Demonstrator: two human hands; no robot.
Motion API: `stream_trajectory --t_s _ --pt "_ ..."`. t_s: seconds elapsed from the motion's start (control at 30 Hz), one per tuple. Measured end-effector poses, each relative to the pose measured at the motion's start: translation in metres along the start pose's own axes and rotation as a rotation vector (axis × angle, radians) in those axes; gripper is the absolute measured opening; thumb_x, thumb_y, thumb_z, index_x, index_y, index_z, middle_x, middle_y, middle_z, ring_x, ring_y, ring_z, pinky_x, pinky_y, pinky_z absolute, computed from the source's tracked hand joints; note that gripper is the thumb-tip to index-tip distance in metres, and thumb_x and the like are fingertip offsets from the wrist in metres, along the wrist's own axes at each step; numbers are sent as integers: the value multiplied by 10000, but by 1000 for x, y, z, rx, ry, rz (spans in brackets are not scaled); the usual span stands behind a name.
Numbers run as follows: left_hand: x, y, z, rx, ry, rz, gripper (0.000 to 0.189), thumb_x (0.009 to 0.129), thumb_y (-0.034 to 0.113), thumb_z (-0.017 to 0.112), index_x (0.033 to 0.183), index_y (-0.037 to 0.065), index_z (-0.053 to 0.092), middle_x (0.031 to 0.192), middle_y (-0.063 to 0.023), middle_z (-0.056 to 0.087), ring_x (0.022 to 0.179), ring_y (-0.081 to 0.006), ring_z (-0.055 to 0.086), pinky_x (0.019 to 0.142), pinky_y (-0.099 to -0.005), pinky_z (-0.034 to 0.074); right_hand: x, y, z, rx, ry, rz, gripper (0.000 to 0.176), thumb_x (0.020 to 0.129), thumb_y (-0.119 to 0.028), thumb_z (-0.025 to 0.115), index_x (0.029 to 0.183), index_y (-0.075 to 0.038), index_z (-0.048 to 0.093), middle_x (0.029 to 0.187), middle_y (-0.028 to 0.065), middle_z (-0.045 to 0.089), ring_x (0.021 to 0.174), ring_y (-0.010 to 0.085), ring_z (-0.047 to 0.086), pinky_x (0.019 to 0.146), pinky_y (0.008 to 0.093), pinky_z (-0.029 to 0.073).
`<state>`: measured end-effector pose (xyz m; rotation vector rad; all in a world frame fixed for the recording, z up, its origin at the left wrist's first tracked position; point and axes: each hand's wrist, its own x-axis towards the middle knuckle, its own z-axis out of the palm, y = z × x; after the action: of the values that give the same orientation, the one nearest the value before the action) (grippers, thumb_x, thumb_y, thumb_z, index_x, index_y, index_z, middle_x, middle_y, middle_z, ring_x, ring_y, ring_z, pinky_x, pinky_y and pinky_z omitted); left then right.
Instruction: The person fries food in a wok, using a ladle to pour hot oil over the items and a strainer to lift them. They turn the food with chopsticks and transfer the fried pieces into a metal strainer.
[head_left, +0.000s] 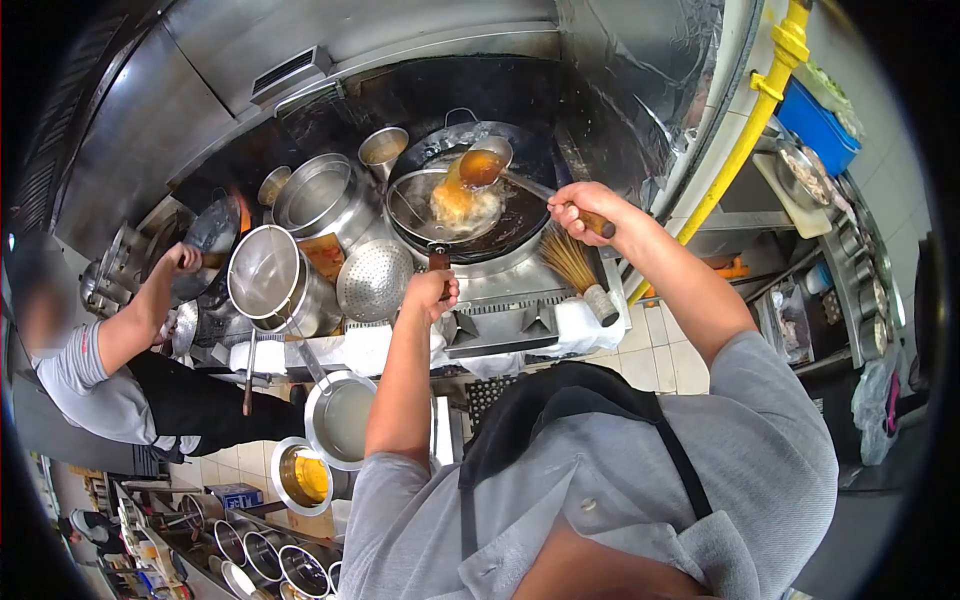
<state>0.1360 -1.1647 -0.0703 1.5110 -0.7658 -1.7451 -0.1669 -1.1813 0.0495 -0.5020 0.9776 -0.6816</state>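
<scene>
My right hand [588, 208] is closed around the wooden handle of a ladle [540, 188], its bowl tilted and filled with amber-brown liquid. Liquid runs from the bowl onto pale golden food [462, 204]. That food lies in a round mesh strainer [404, 192], whose short wooden handle is gripped in my left hand [432, 294]. Under the strainer is a large dark wok [532, 150] on the stove. My left hand is just in front of the wok's near edge; my right hand is beyond its right side.
A bamboo brush [570, 262] leans at the stove's front right. Left of the wok are a perforated skimmer [374, 282], a strainer over a pot [264, 270] and a large pot [315, 195]. A co-worker [110, 350] handles another wok with flame. A yellow pipe [745, 140] runs on the right.
</scene>
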Motion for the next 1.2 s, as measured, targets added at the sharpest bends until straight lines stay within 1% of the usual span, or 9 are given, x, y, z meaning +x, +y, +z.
stream_trajectory --t_s 0.2,0.4,0.47,0.63,0.8,0.87,0.93,1.1,1.2 --pt "27 2 1 -218 -153 -107 163 883 87 488 727 57 526 628 -17 542 539 -96 515 486 -221 472 13 -5 15 -331 272 -220 183 850 -66 544 674 -34 505 563 24 495 420 79 445 346 227 346" --pt "35 -8 1 -206 -143 -115 173 890 103 480 733 47 528 637 -15 541 543 -104 522 490 -222 474 17 -4 13 -510 256 -282 182 825 -36 574 658 5 518 558 79 505 410 141 474 345 286 372" --pt "39 -9 -3 -256 -185 -146 70 868 83 509 803 64 522 673 -24 555 596 -126 541 553 -268 486 15 -2 15 -558 279 -305 184 816 -33 581 650 7 513 556 84 503 414 147 486 342 291 372" --pt "22 -4 3 -327 -139 -133 104 886 93 491 828 18 535 718 -53 586 585 -120 548 538 -231 496 18 4 14 -714 315 -354 179 790 -27 602 642 19 513 559 93 514 428 169 517 365 320 394" --pt "4 5 13 -384 -45 -117 75 890 44 491 911 -22 522 839 -114 616 638 -146 573 582 -252 515 40 17 7 -1161 387 -455 208 763 -102 596 736 104 583 601 183 590 502 258 614 542 365 488" --pt "19 0 4 -492 -140 -190 86 898 19 474 949 -41 508 858 -119 603 640 -154 565 584 -259 517 46 21 1 -1227 395 -460 266 753 -144 580 774 120 602 628 224 601 564 288 645 590 375 505" --pt "27 -5 0 -531 -147 -225 60 909 45 489 910 -12 508 785 -74 572 596 -122 523 551 -239 487 49 24 -2 -1222 385 -475 287 745 -164 582 780 120 608 665 226 619 579 298 649 614 373 515" --pt "21 -7 6 -503 -220 -151 123 916 112 545 824 53 490 686 -2 494 539 -63 440 474 -193 390 45 39 3 -1445 449 -492 308 730 -177 584 889 81 637 854 274 632 900 373 628 820 399 482" --pt "17 -5 6 -464 -221 -131 110 908 105 559 829 58 499 682 5 493 542 -61 443 472 -186 386 29 47 7 -1358 374 -436 293 718 -165 598 885 72 639 828 264 636 850 363 639 781 393 490"
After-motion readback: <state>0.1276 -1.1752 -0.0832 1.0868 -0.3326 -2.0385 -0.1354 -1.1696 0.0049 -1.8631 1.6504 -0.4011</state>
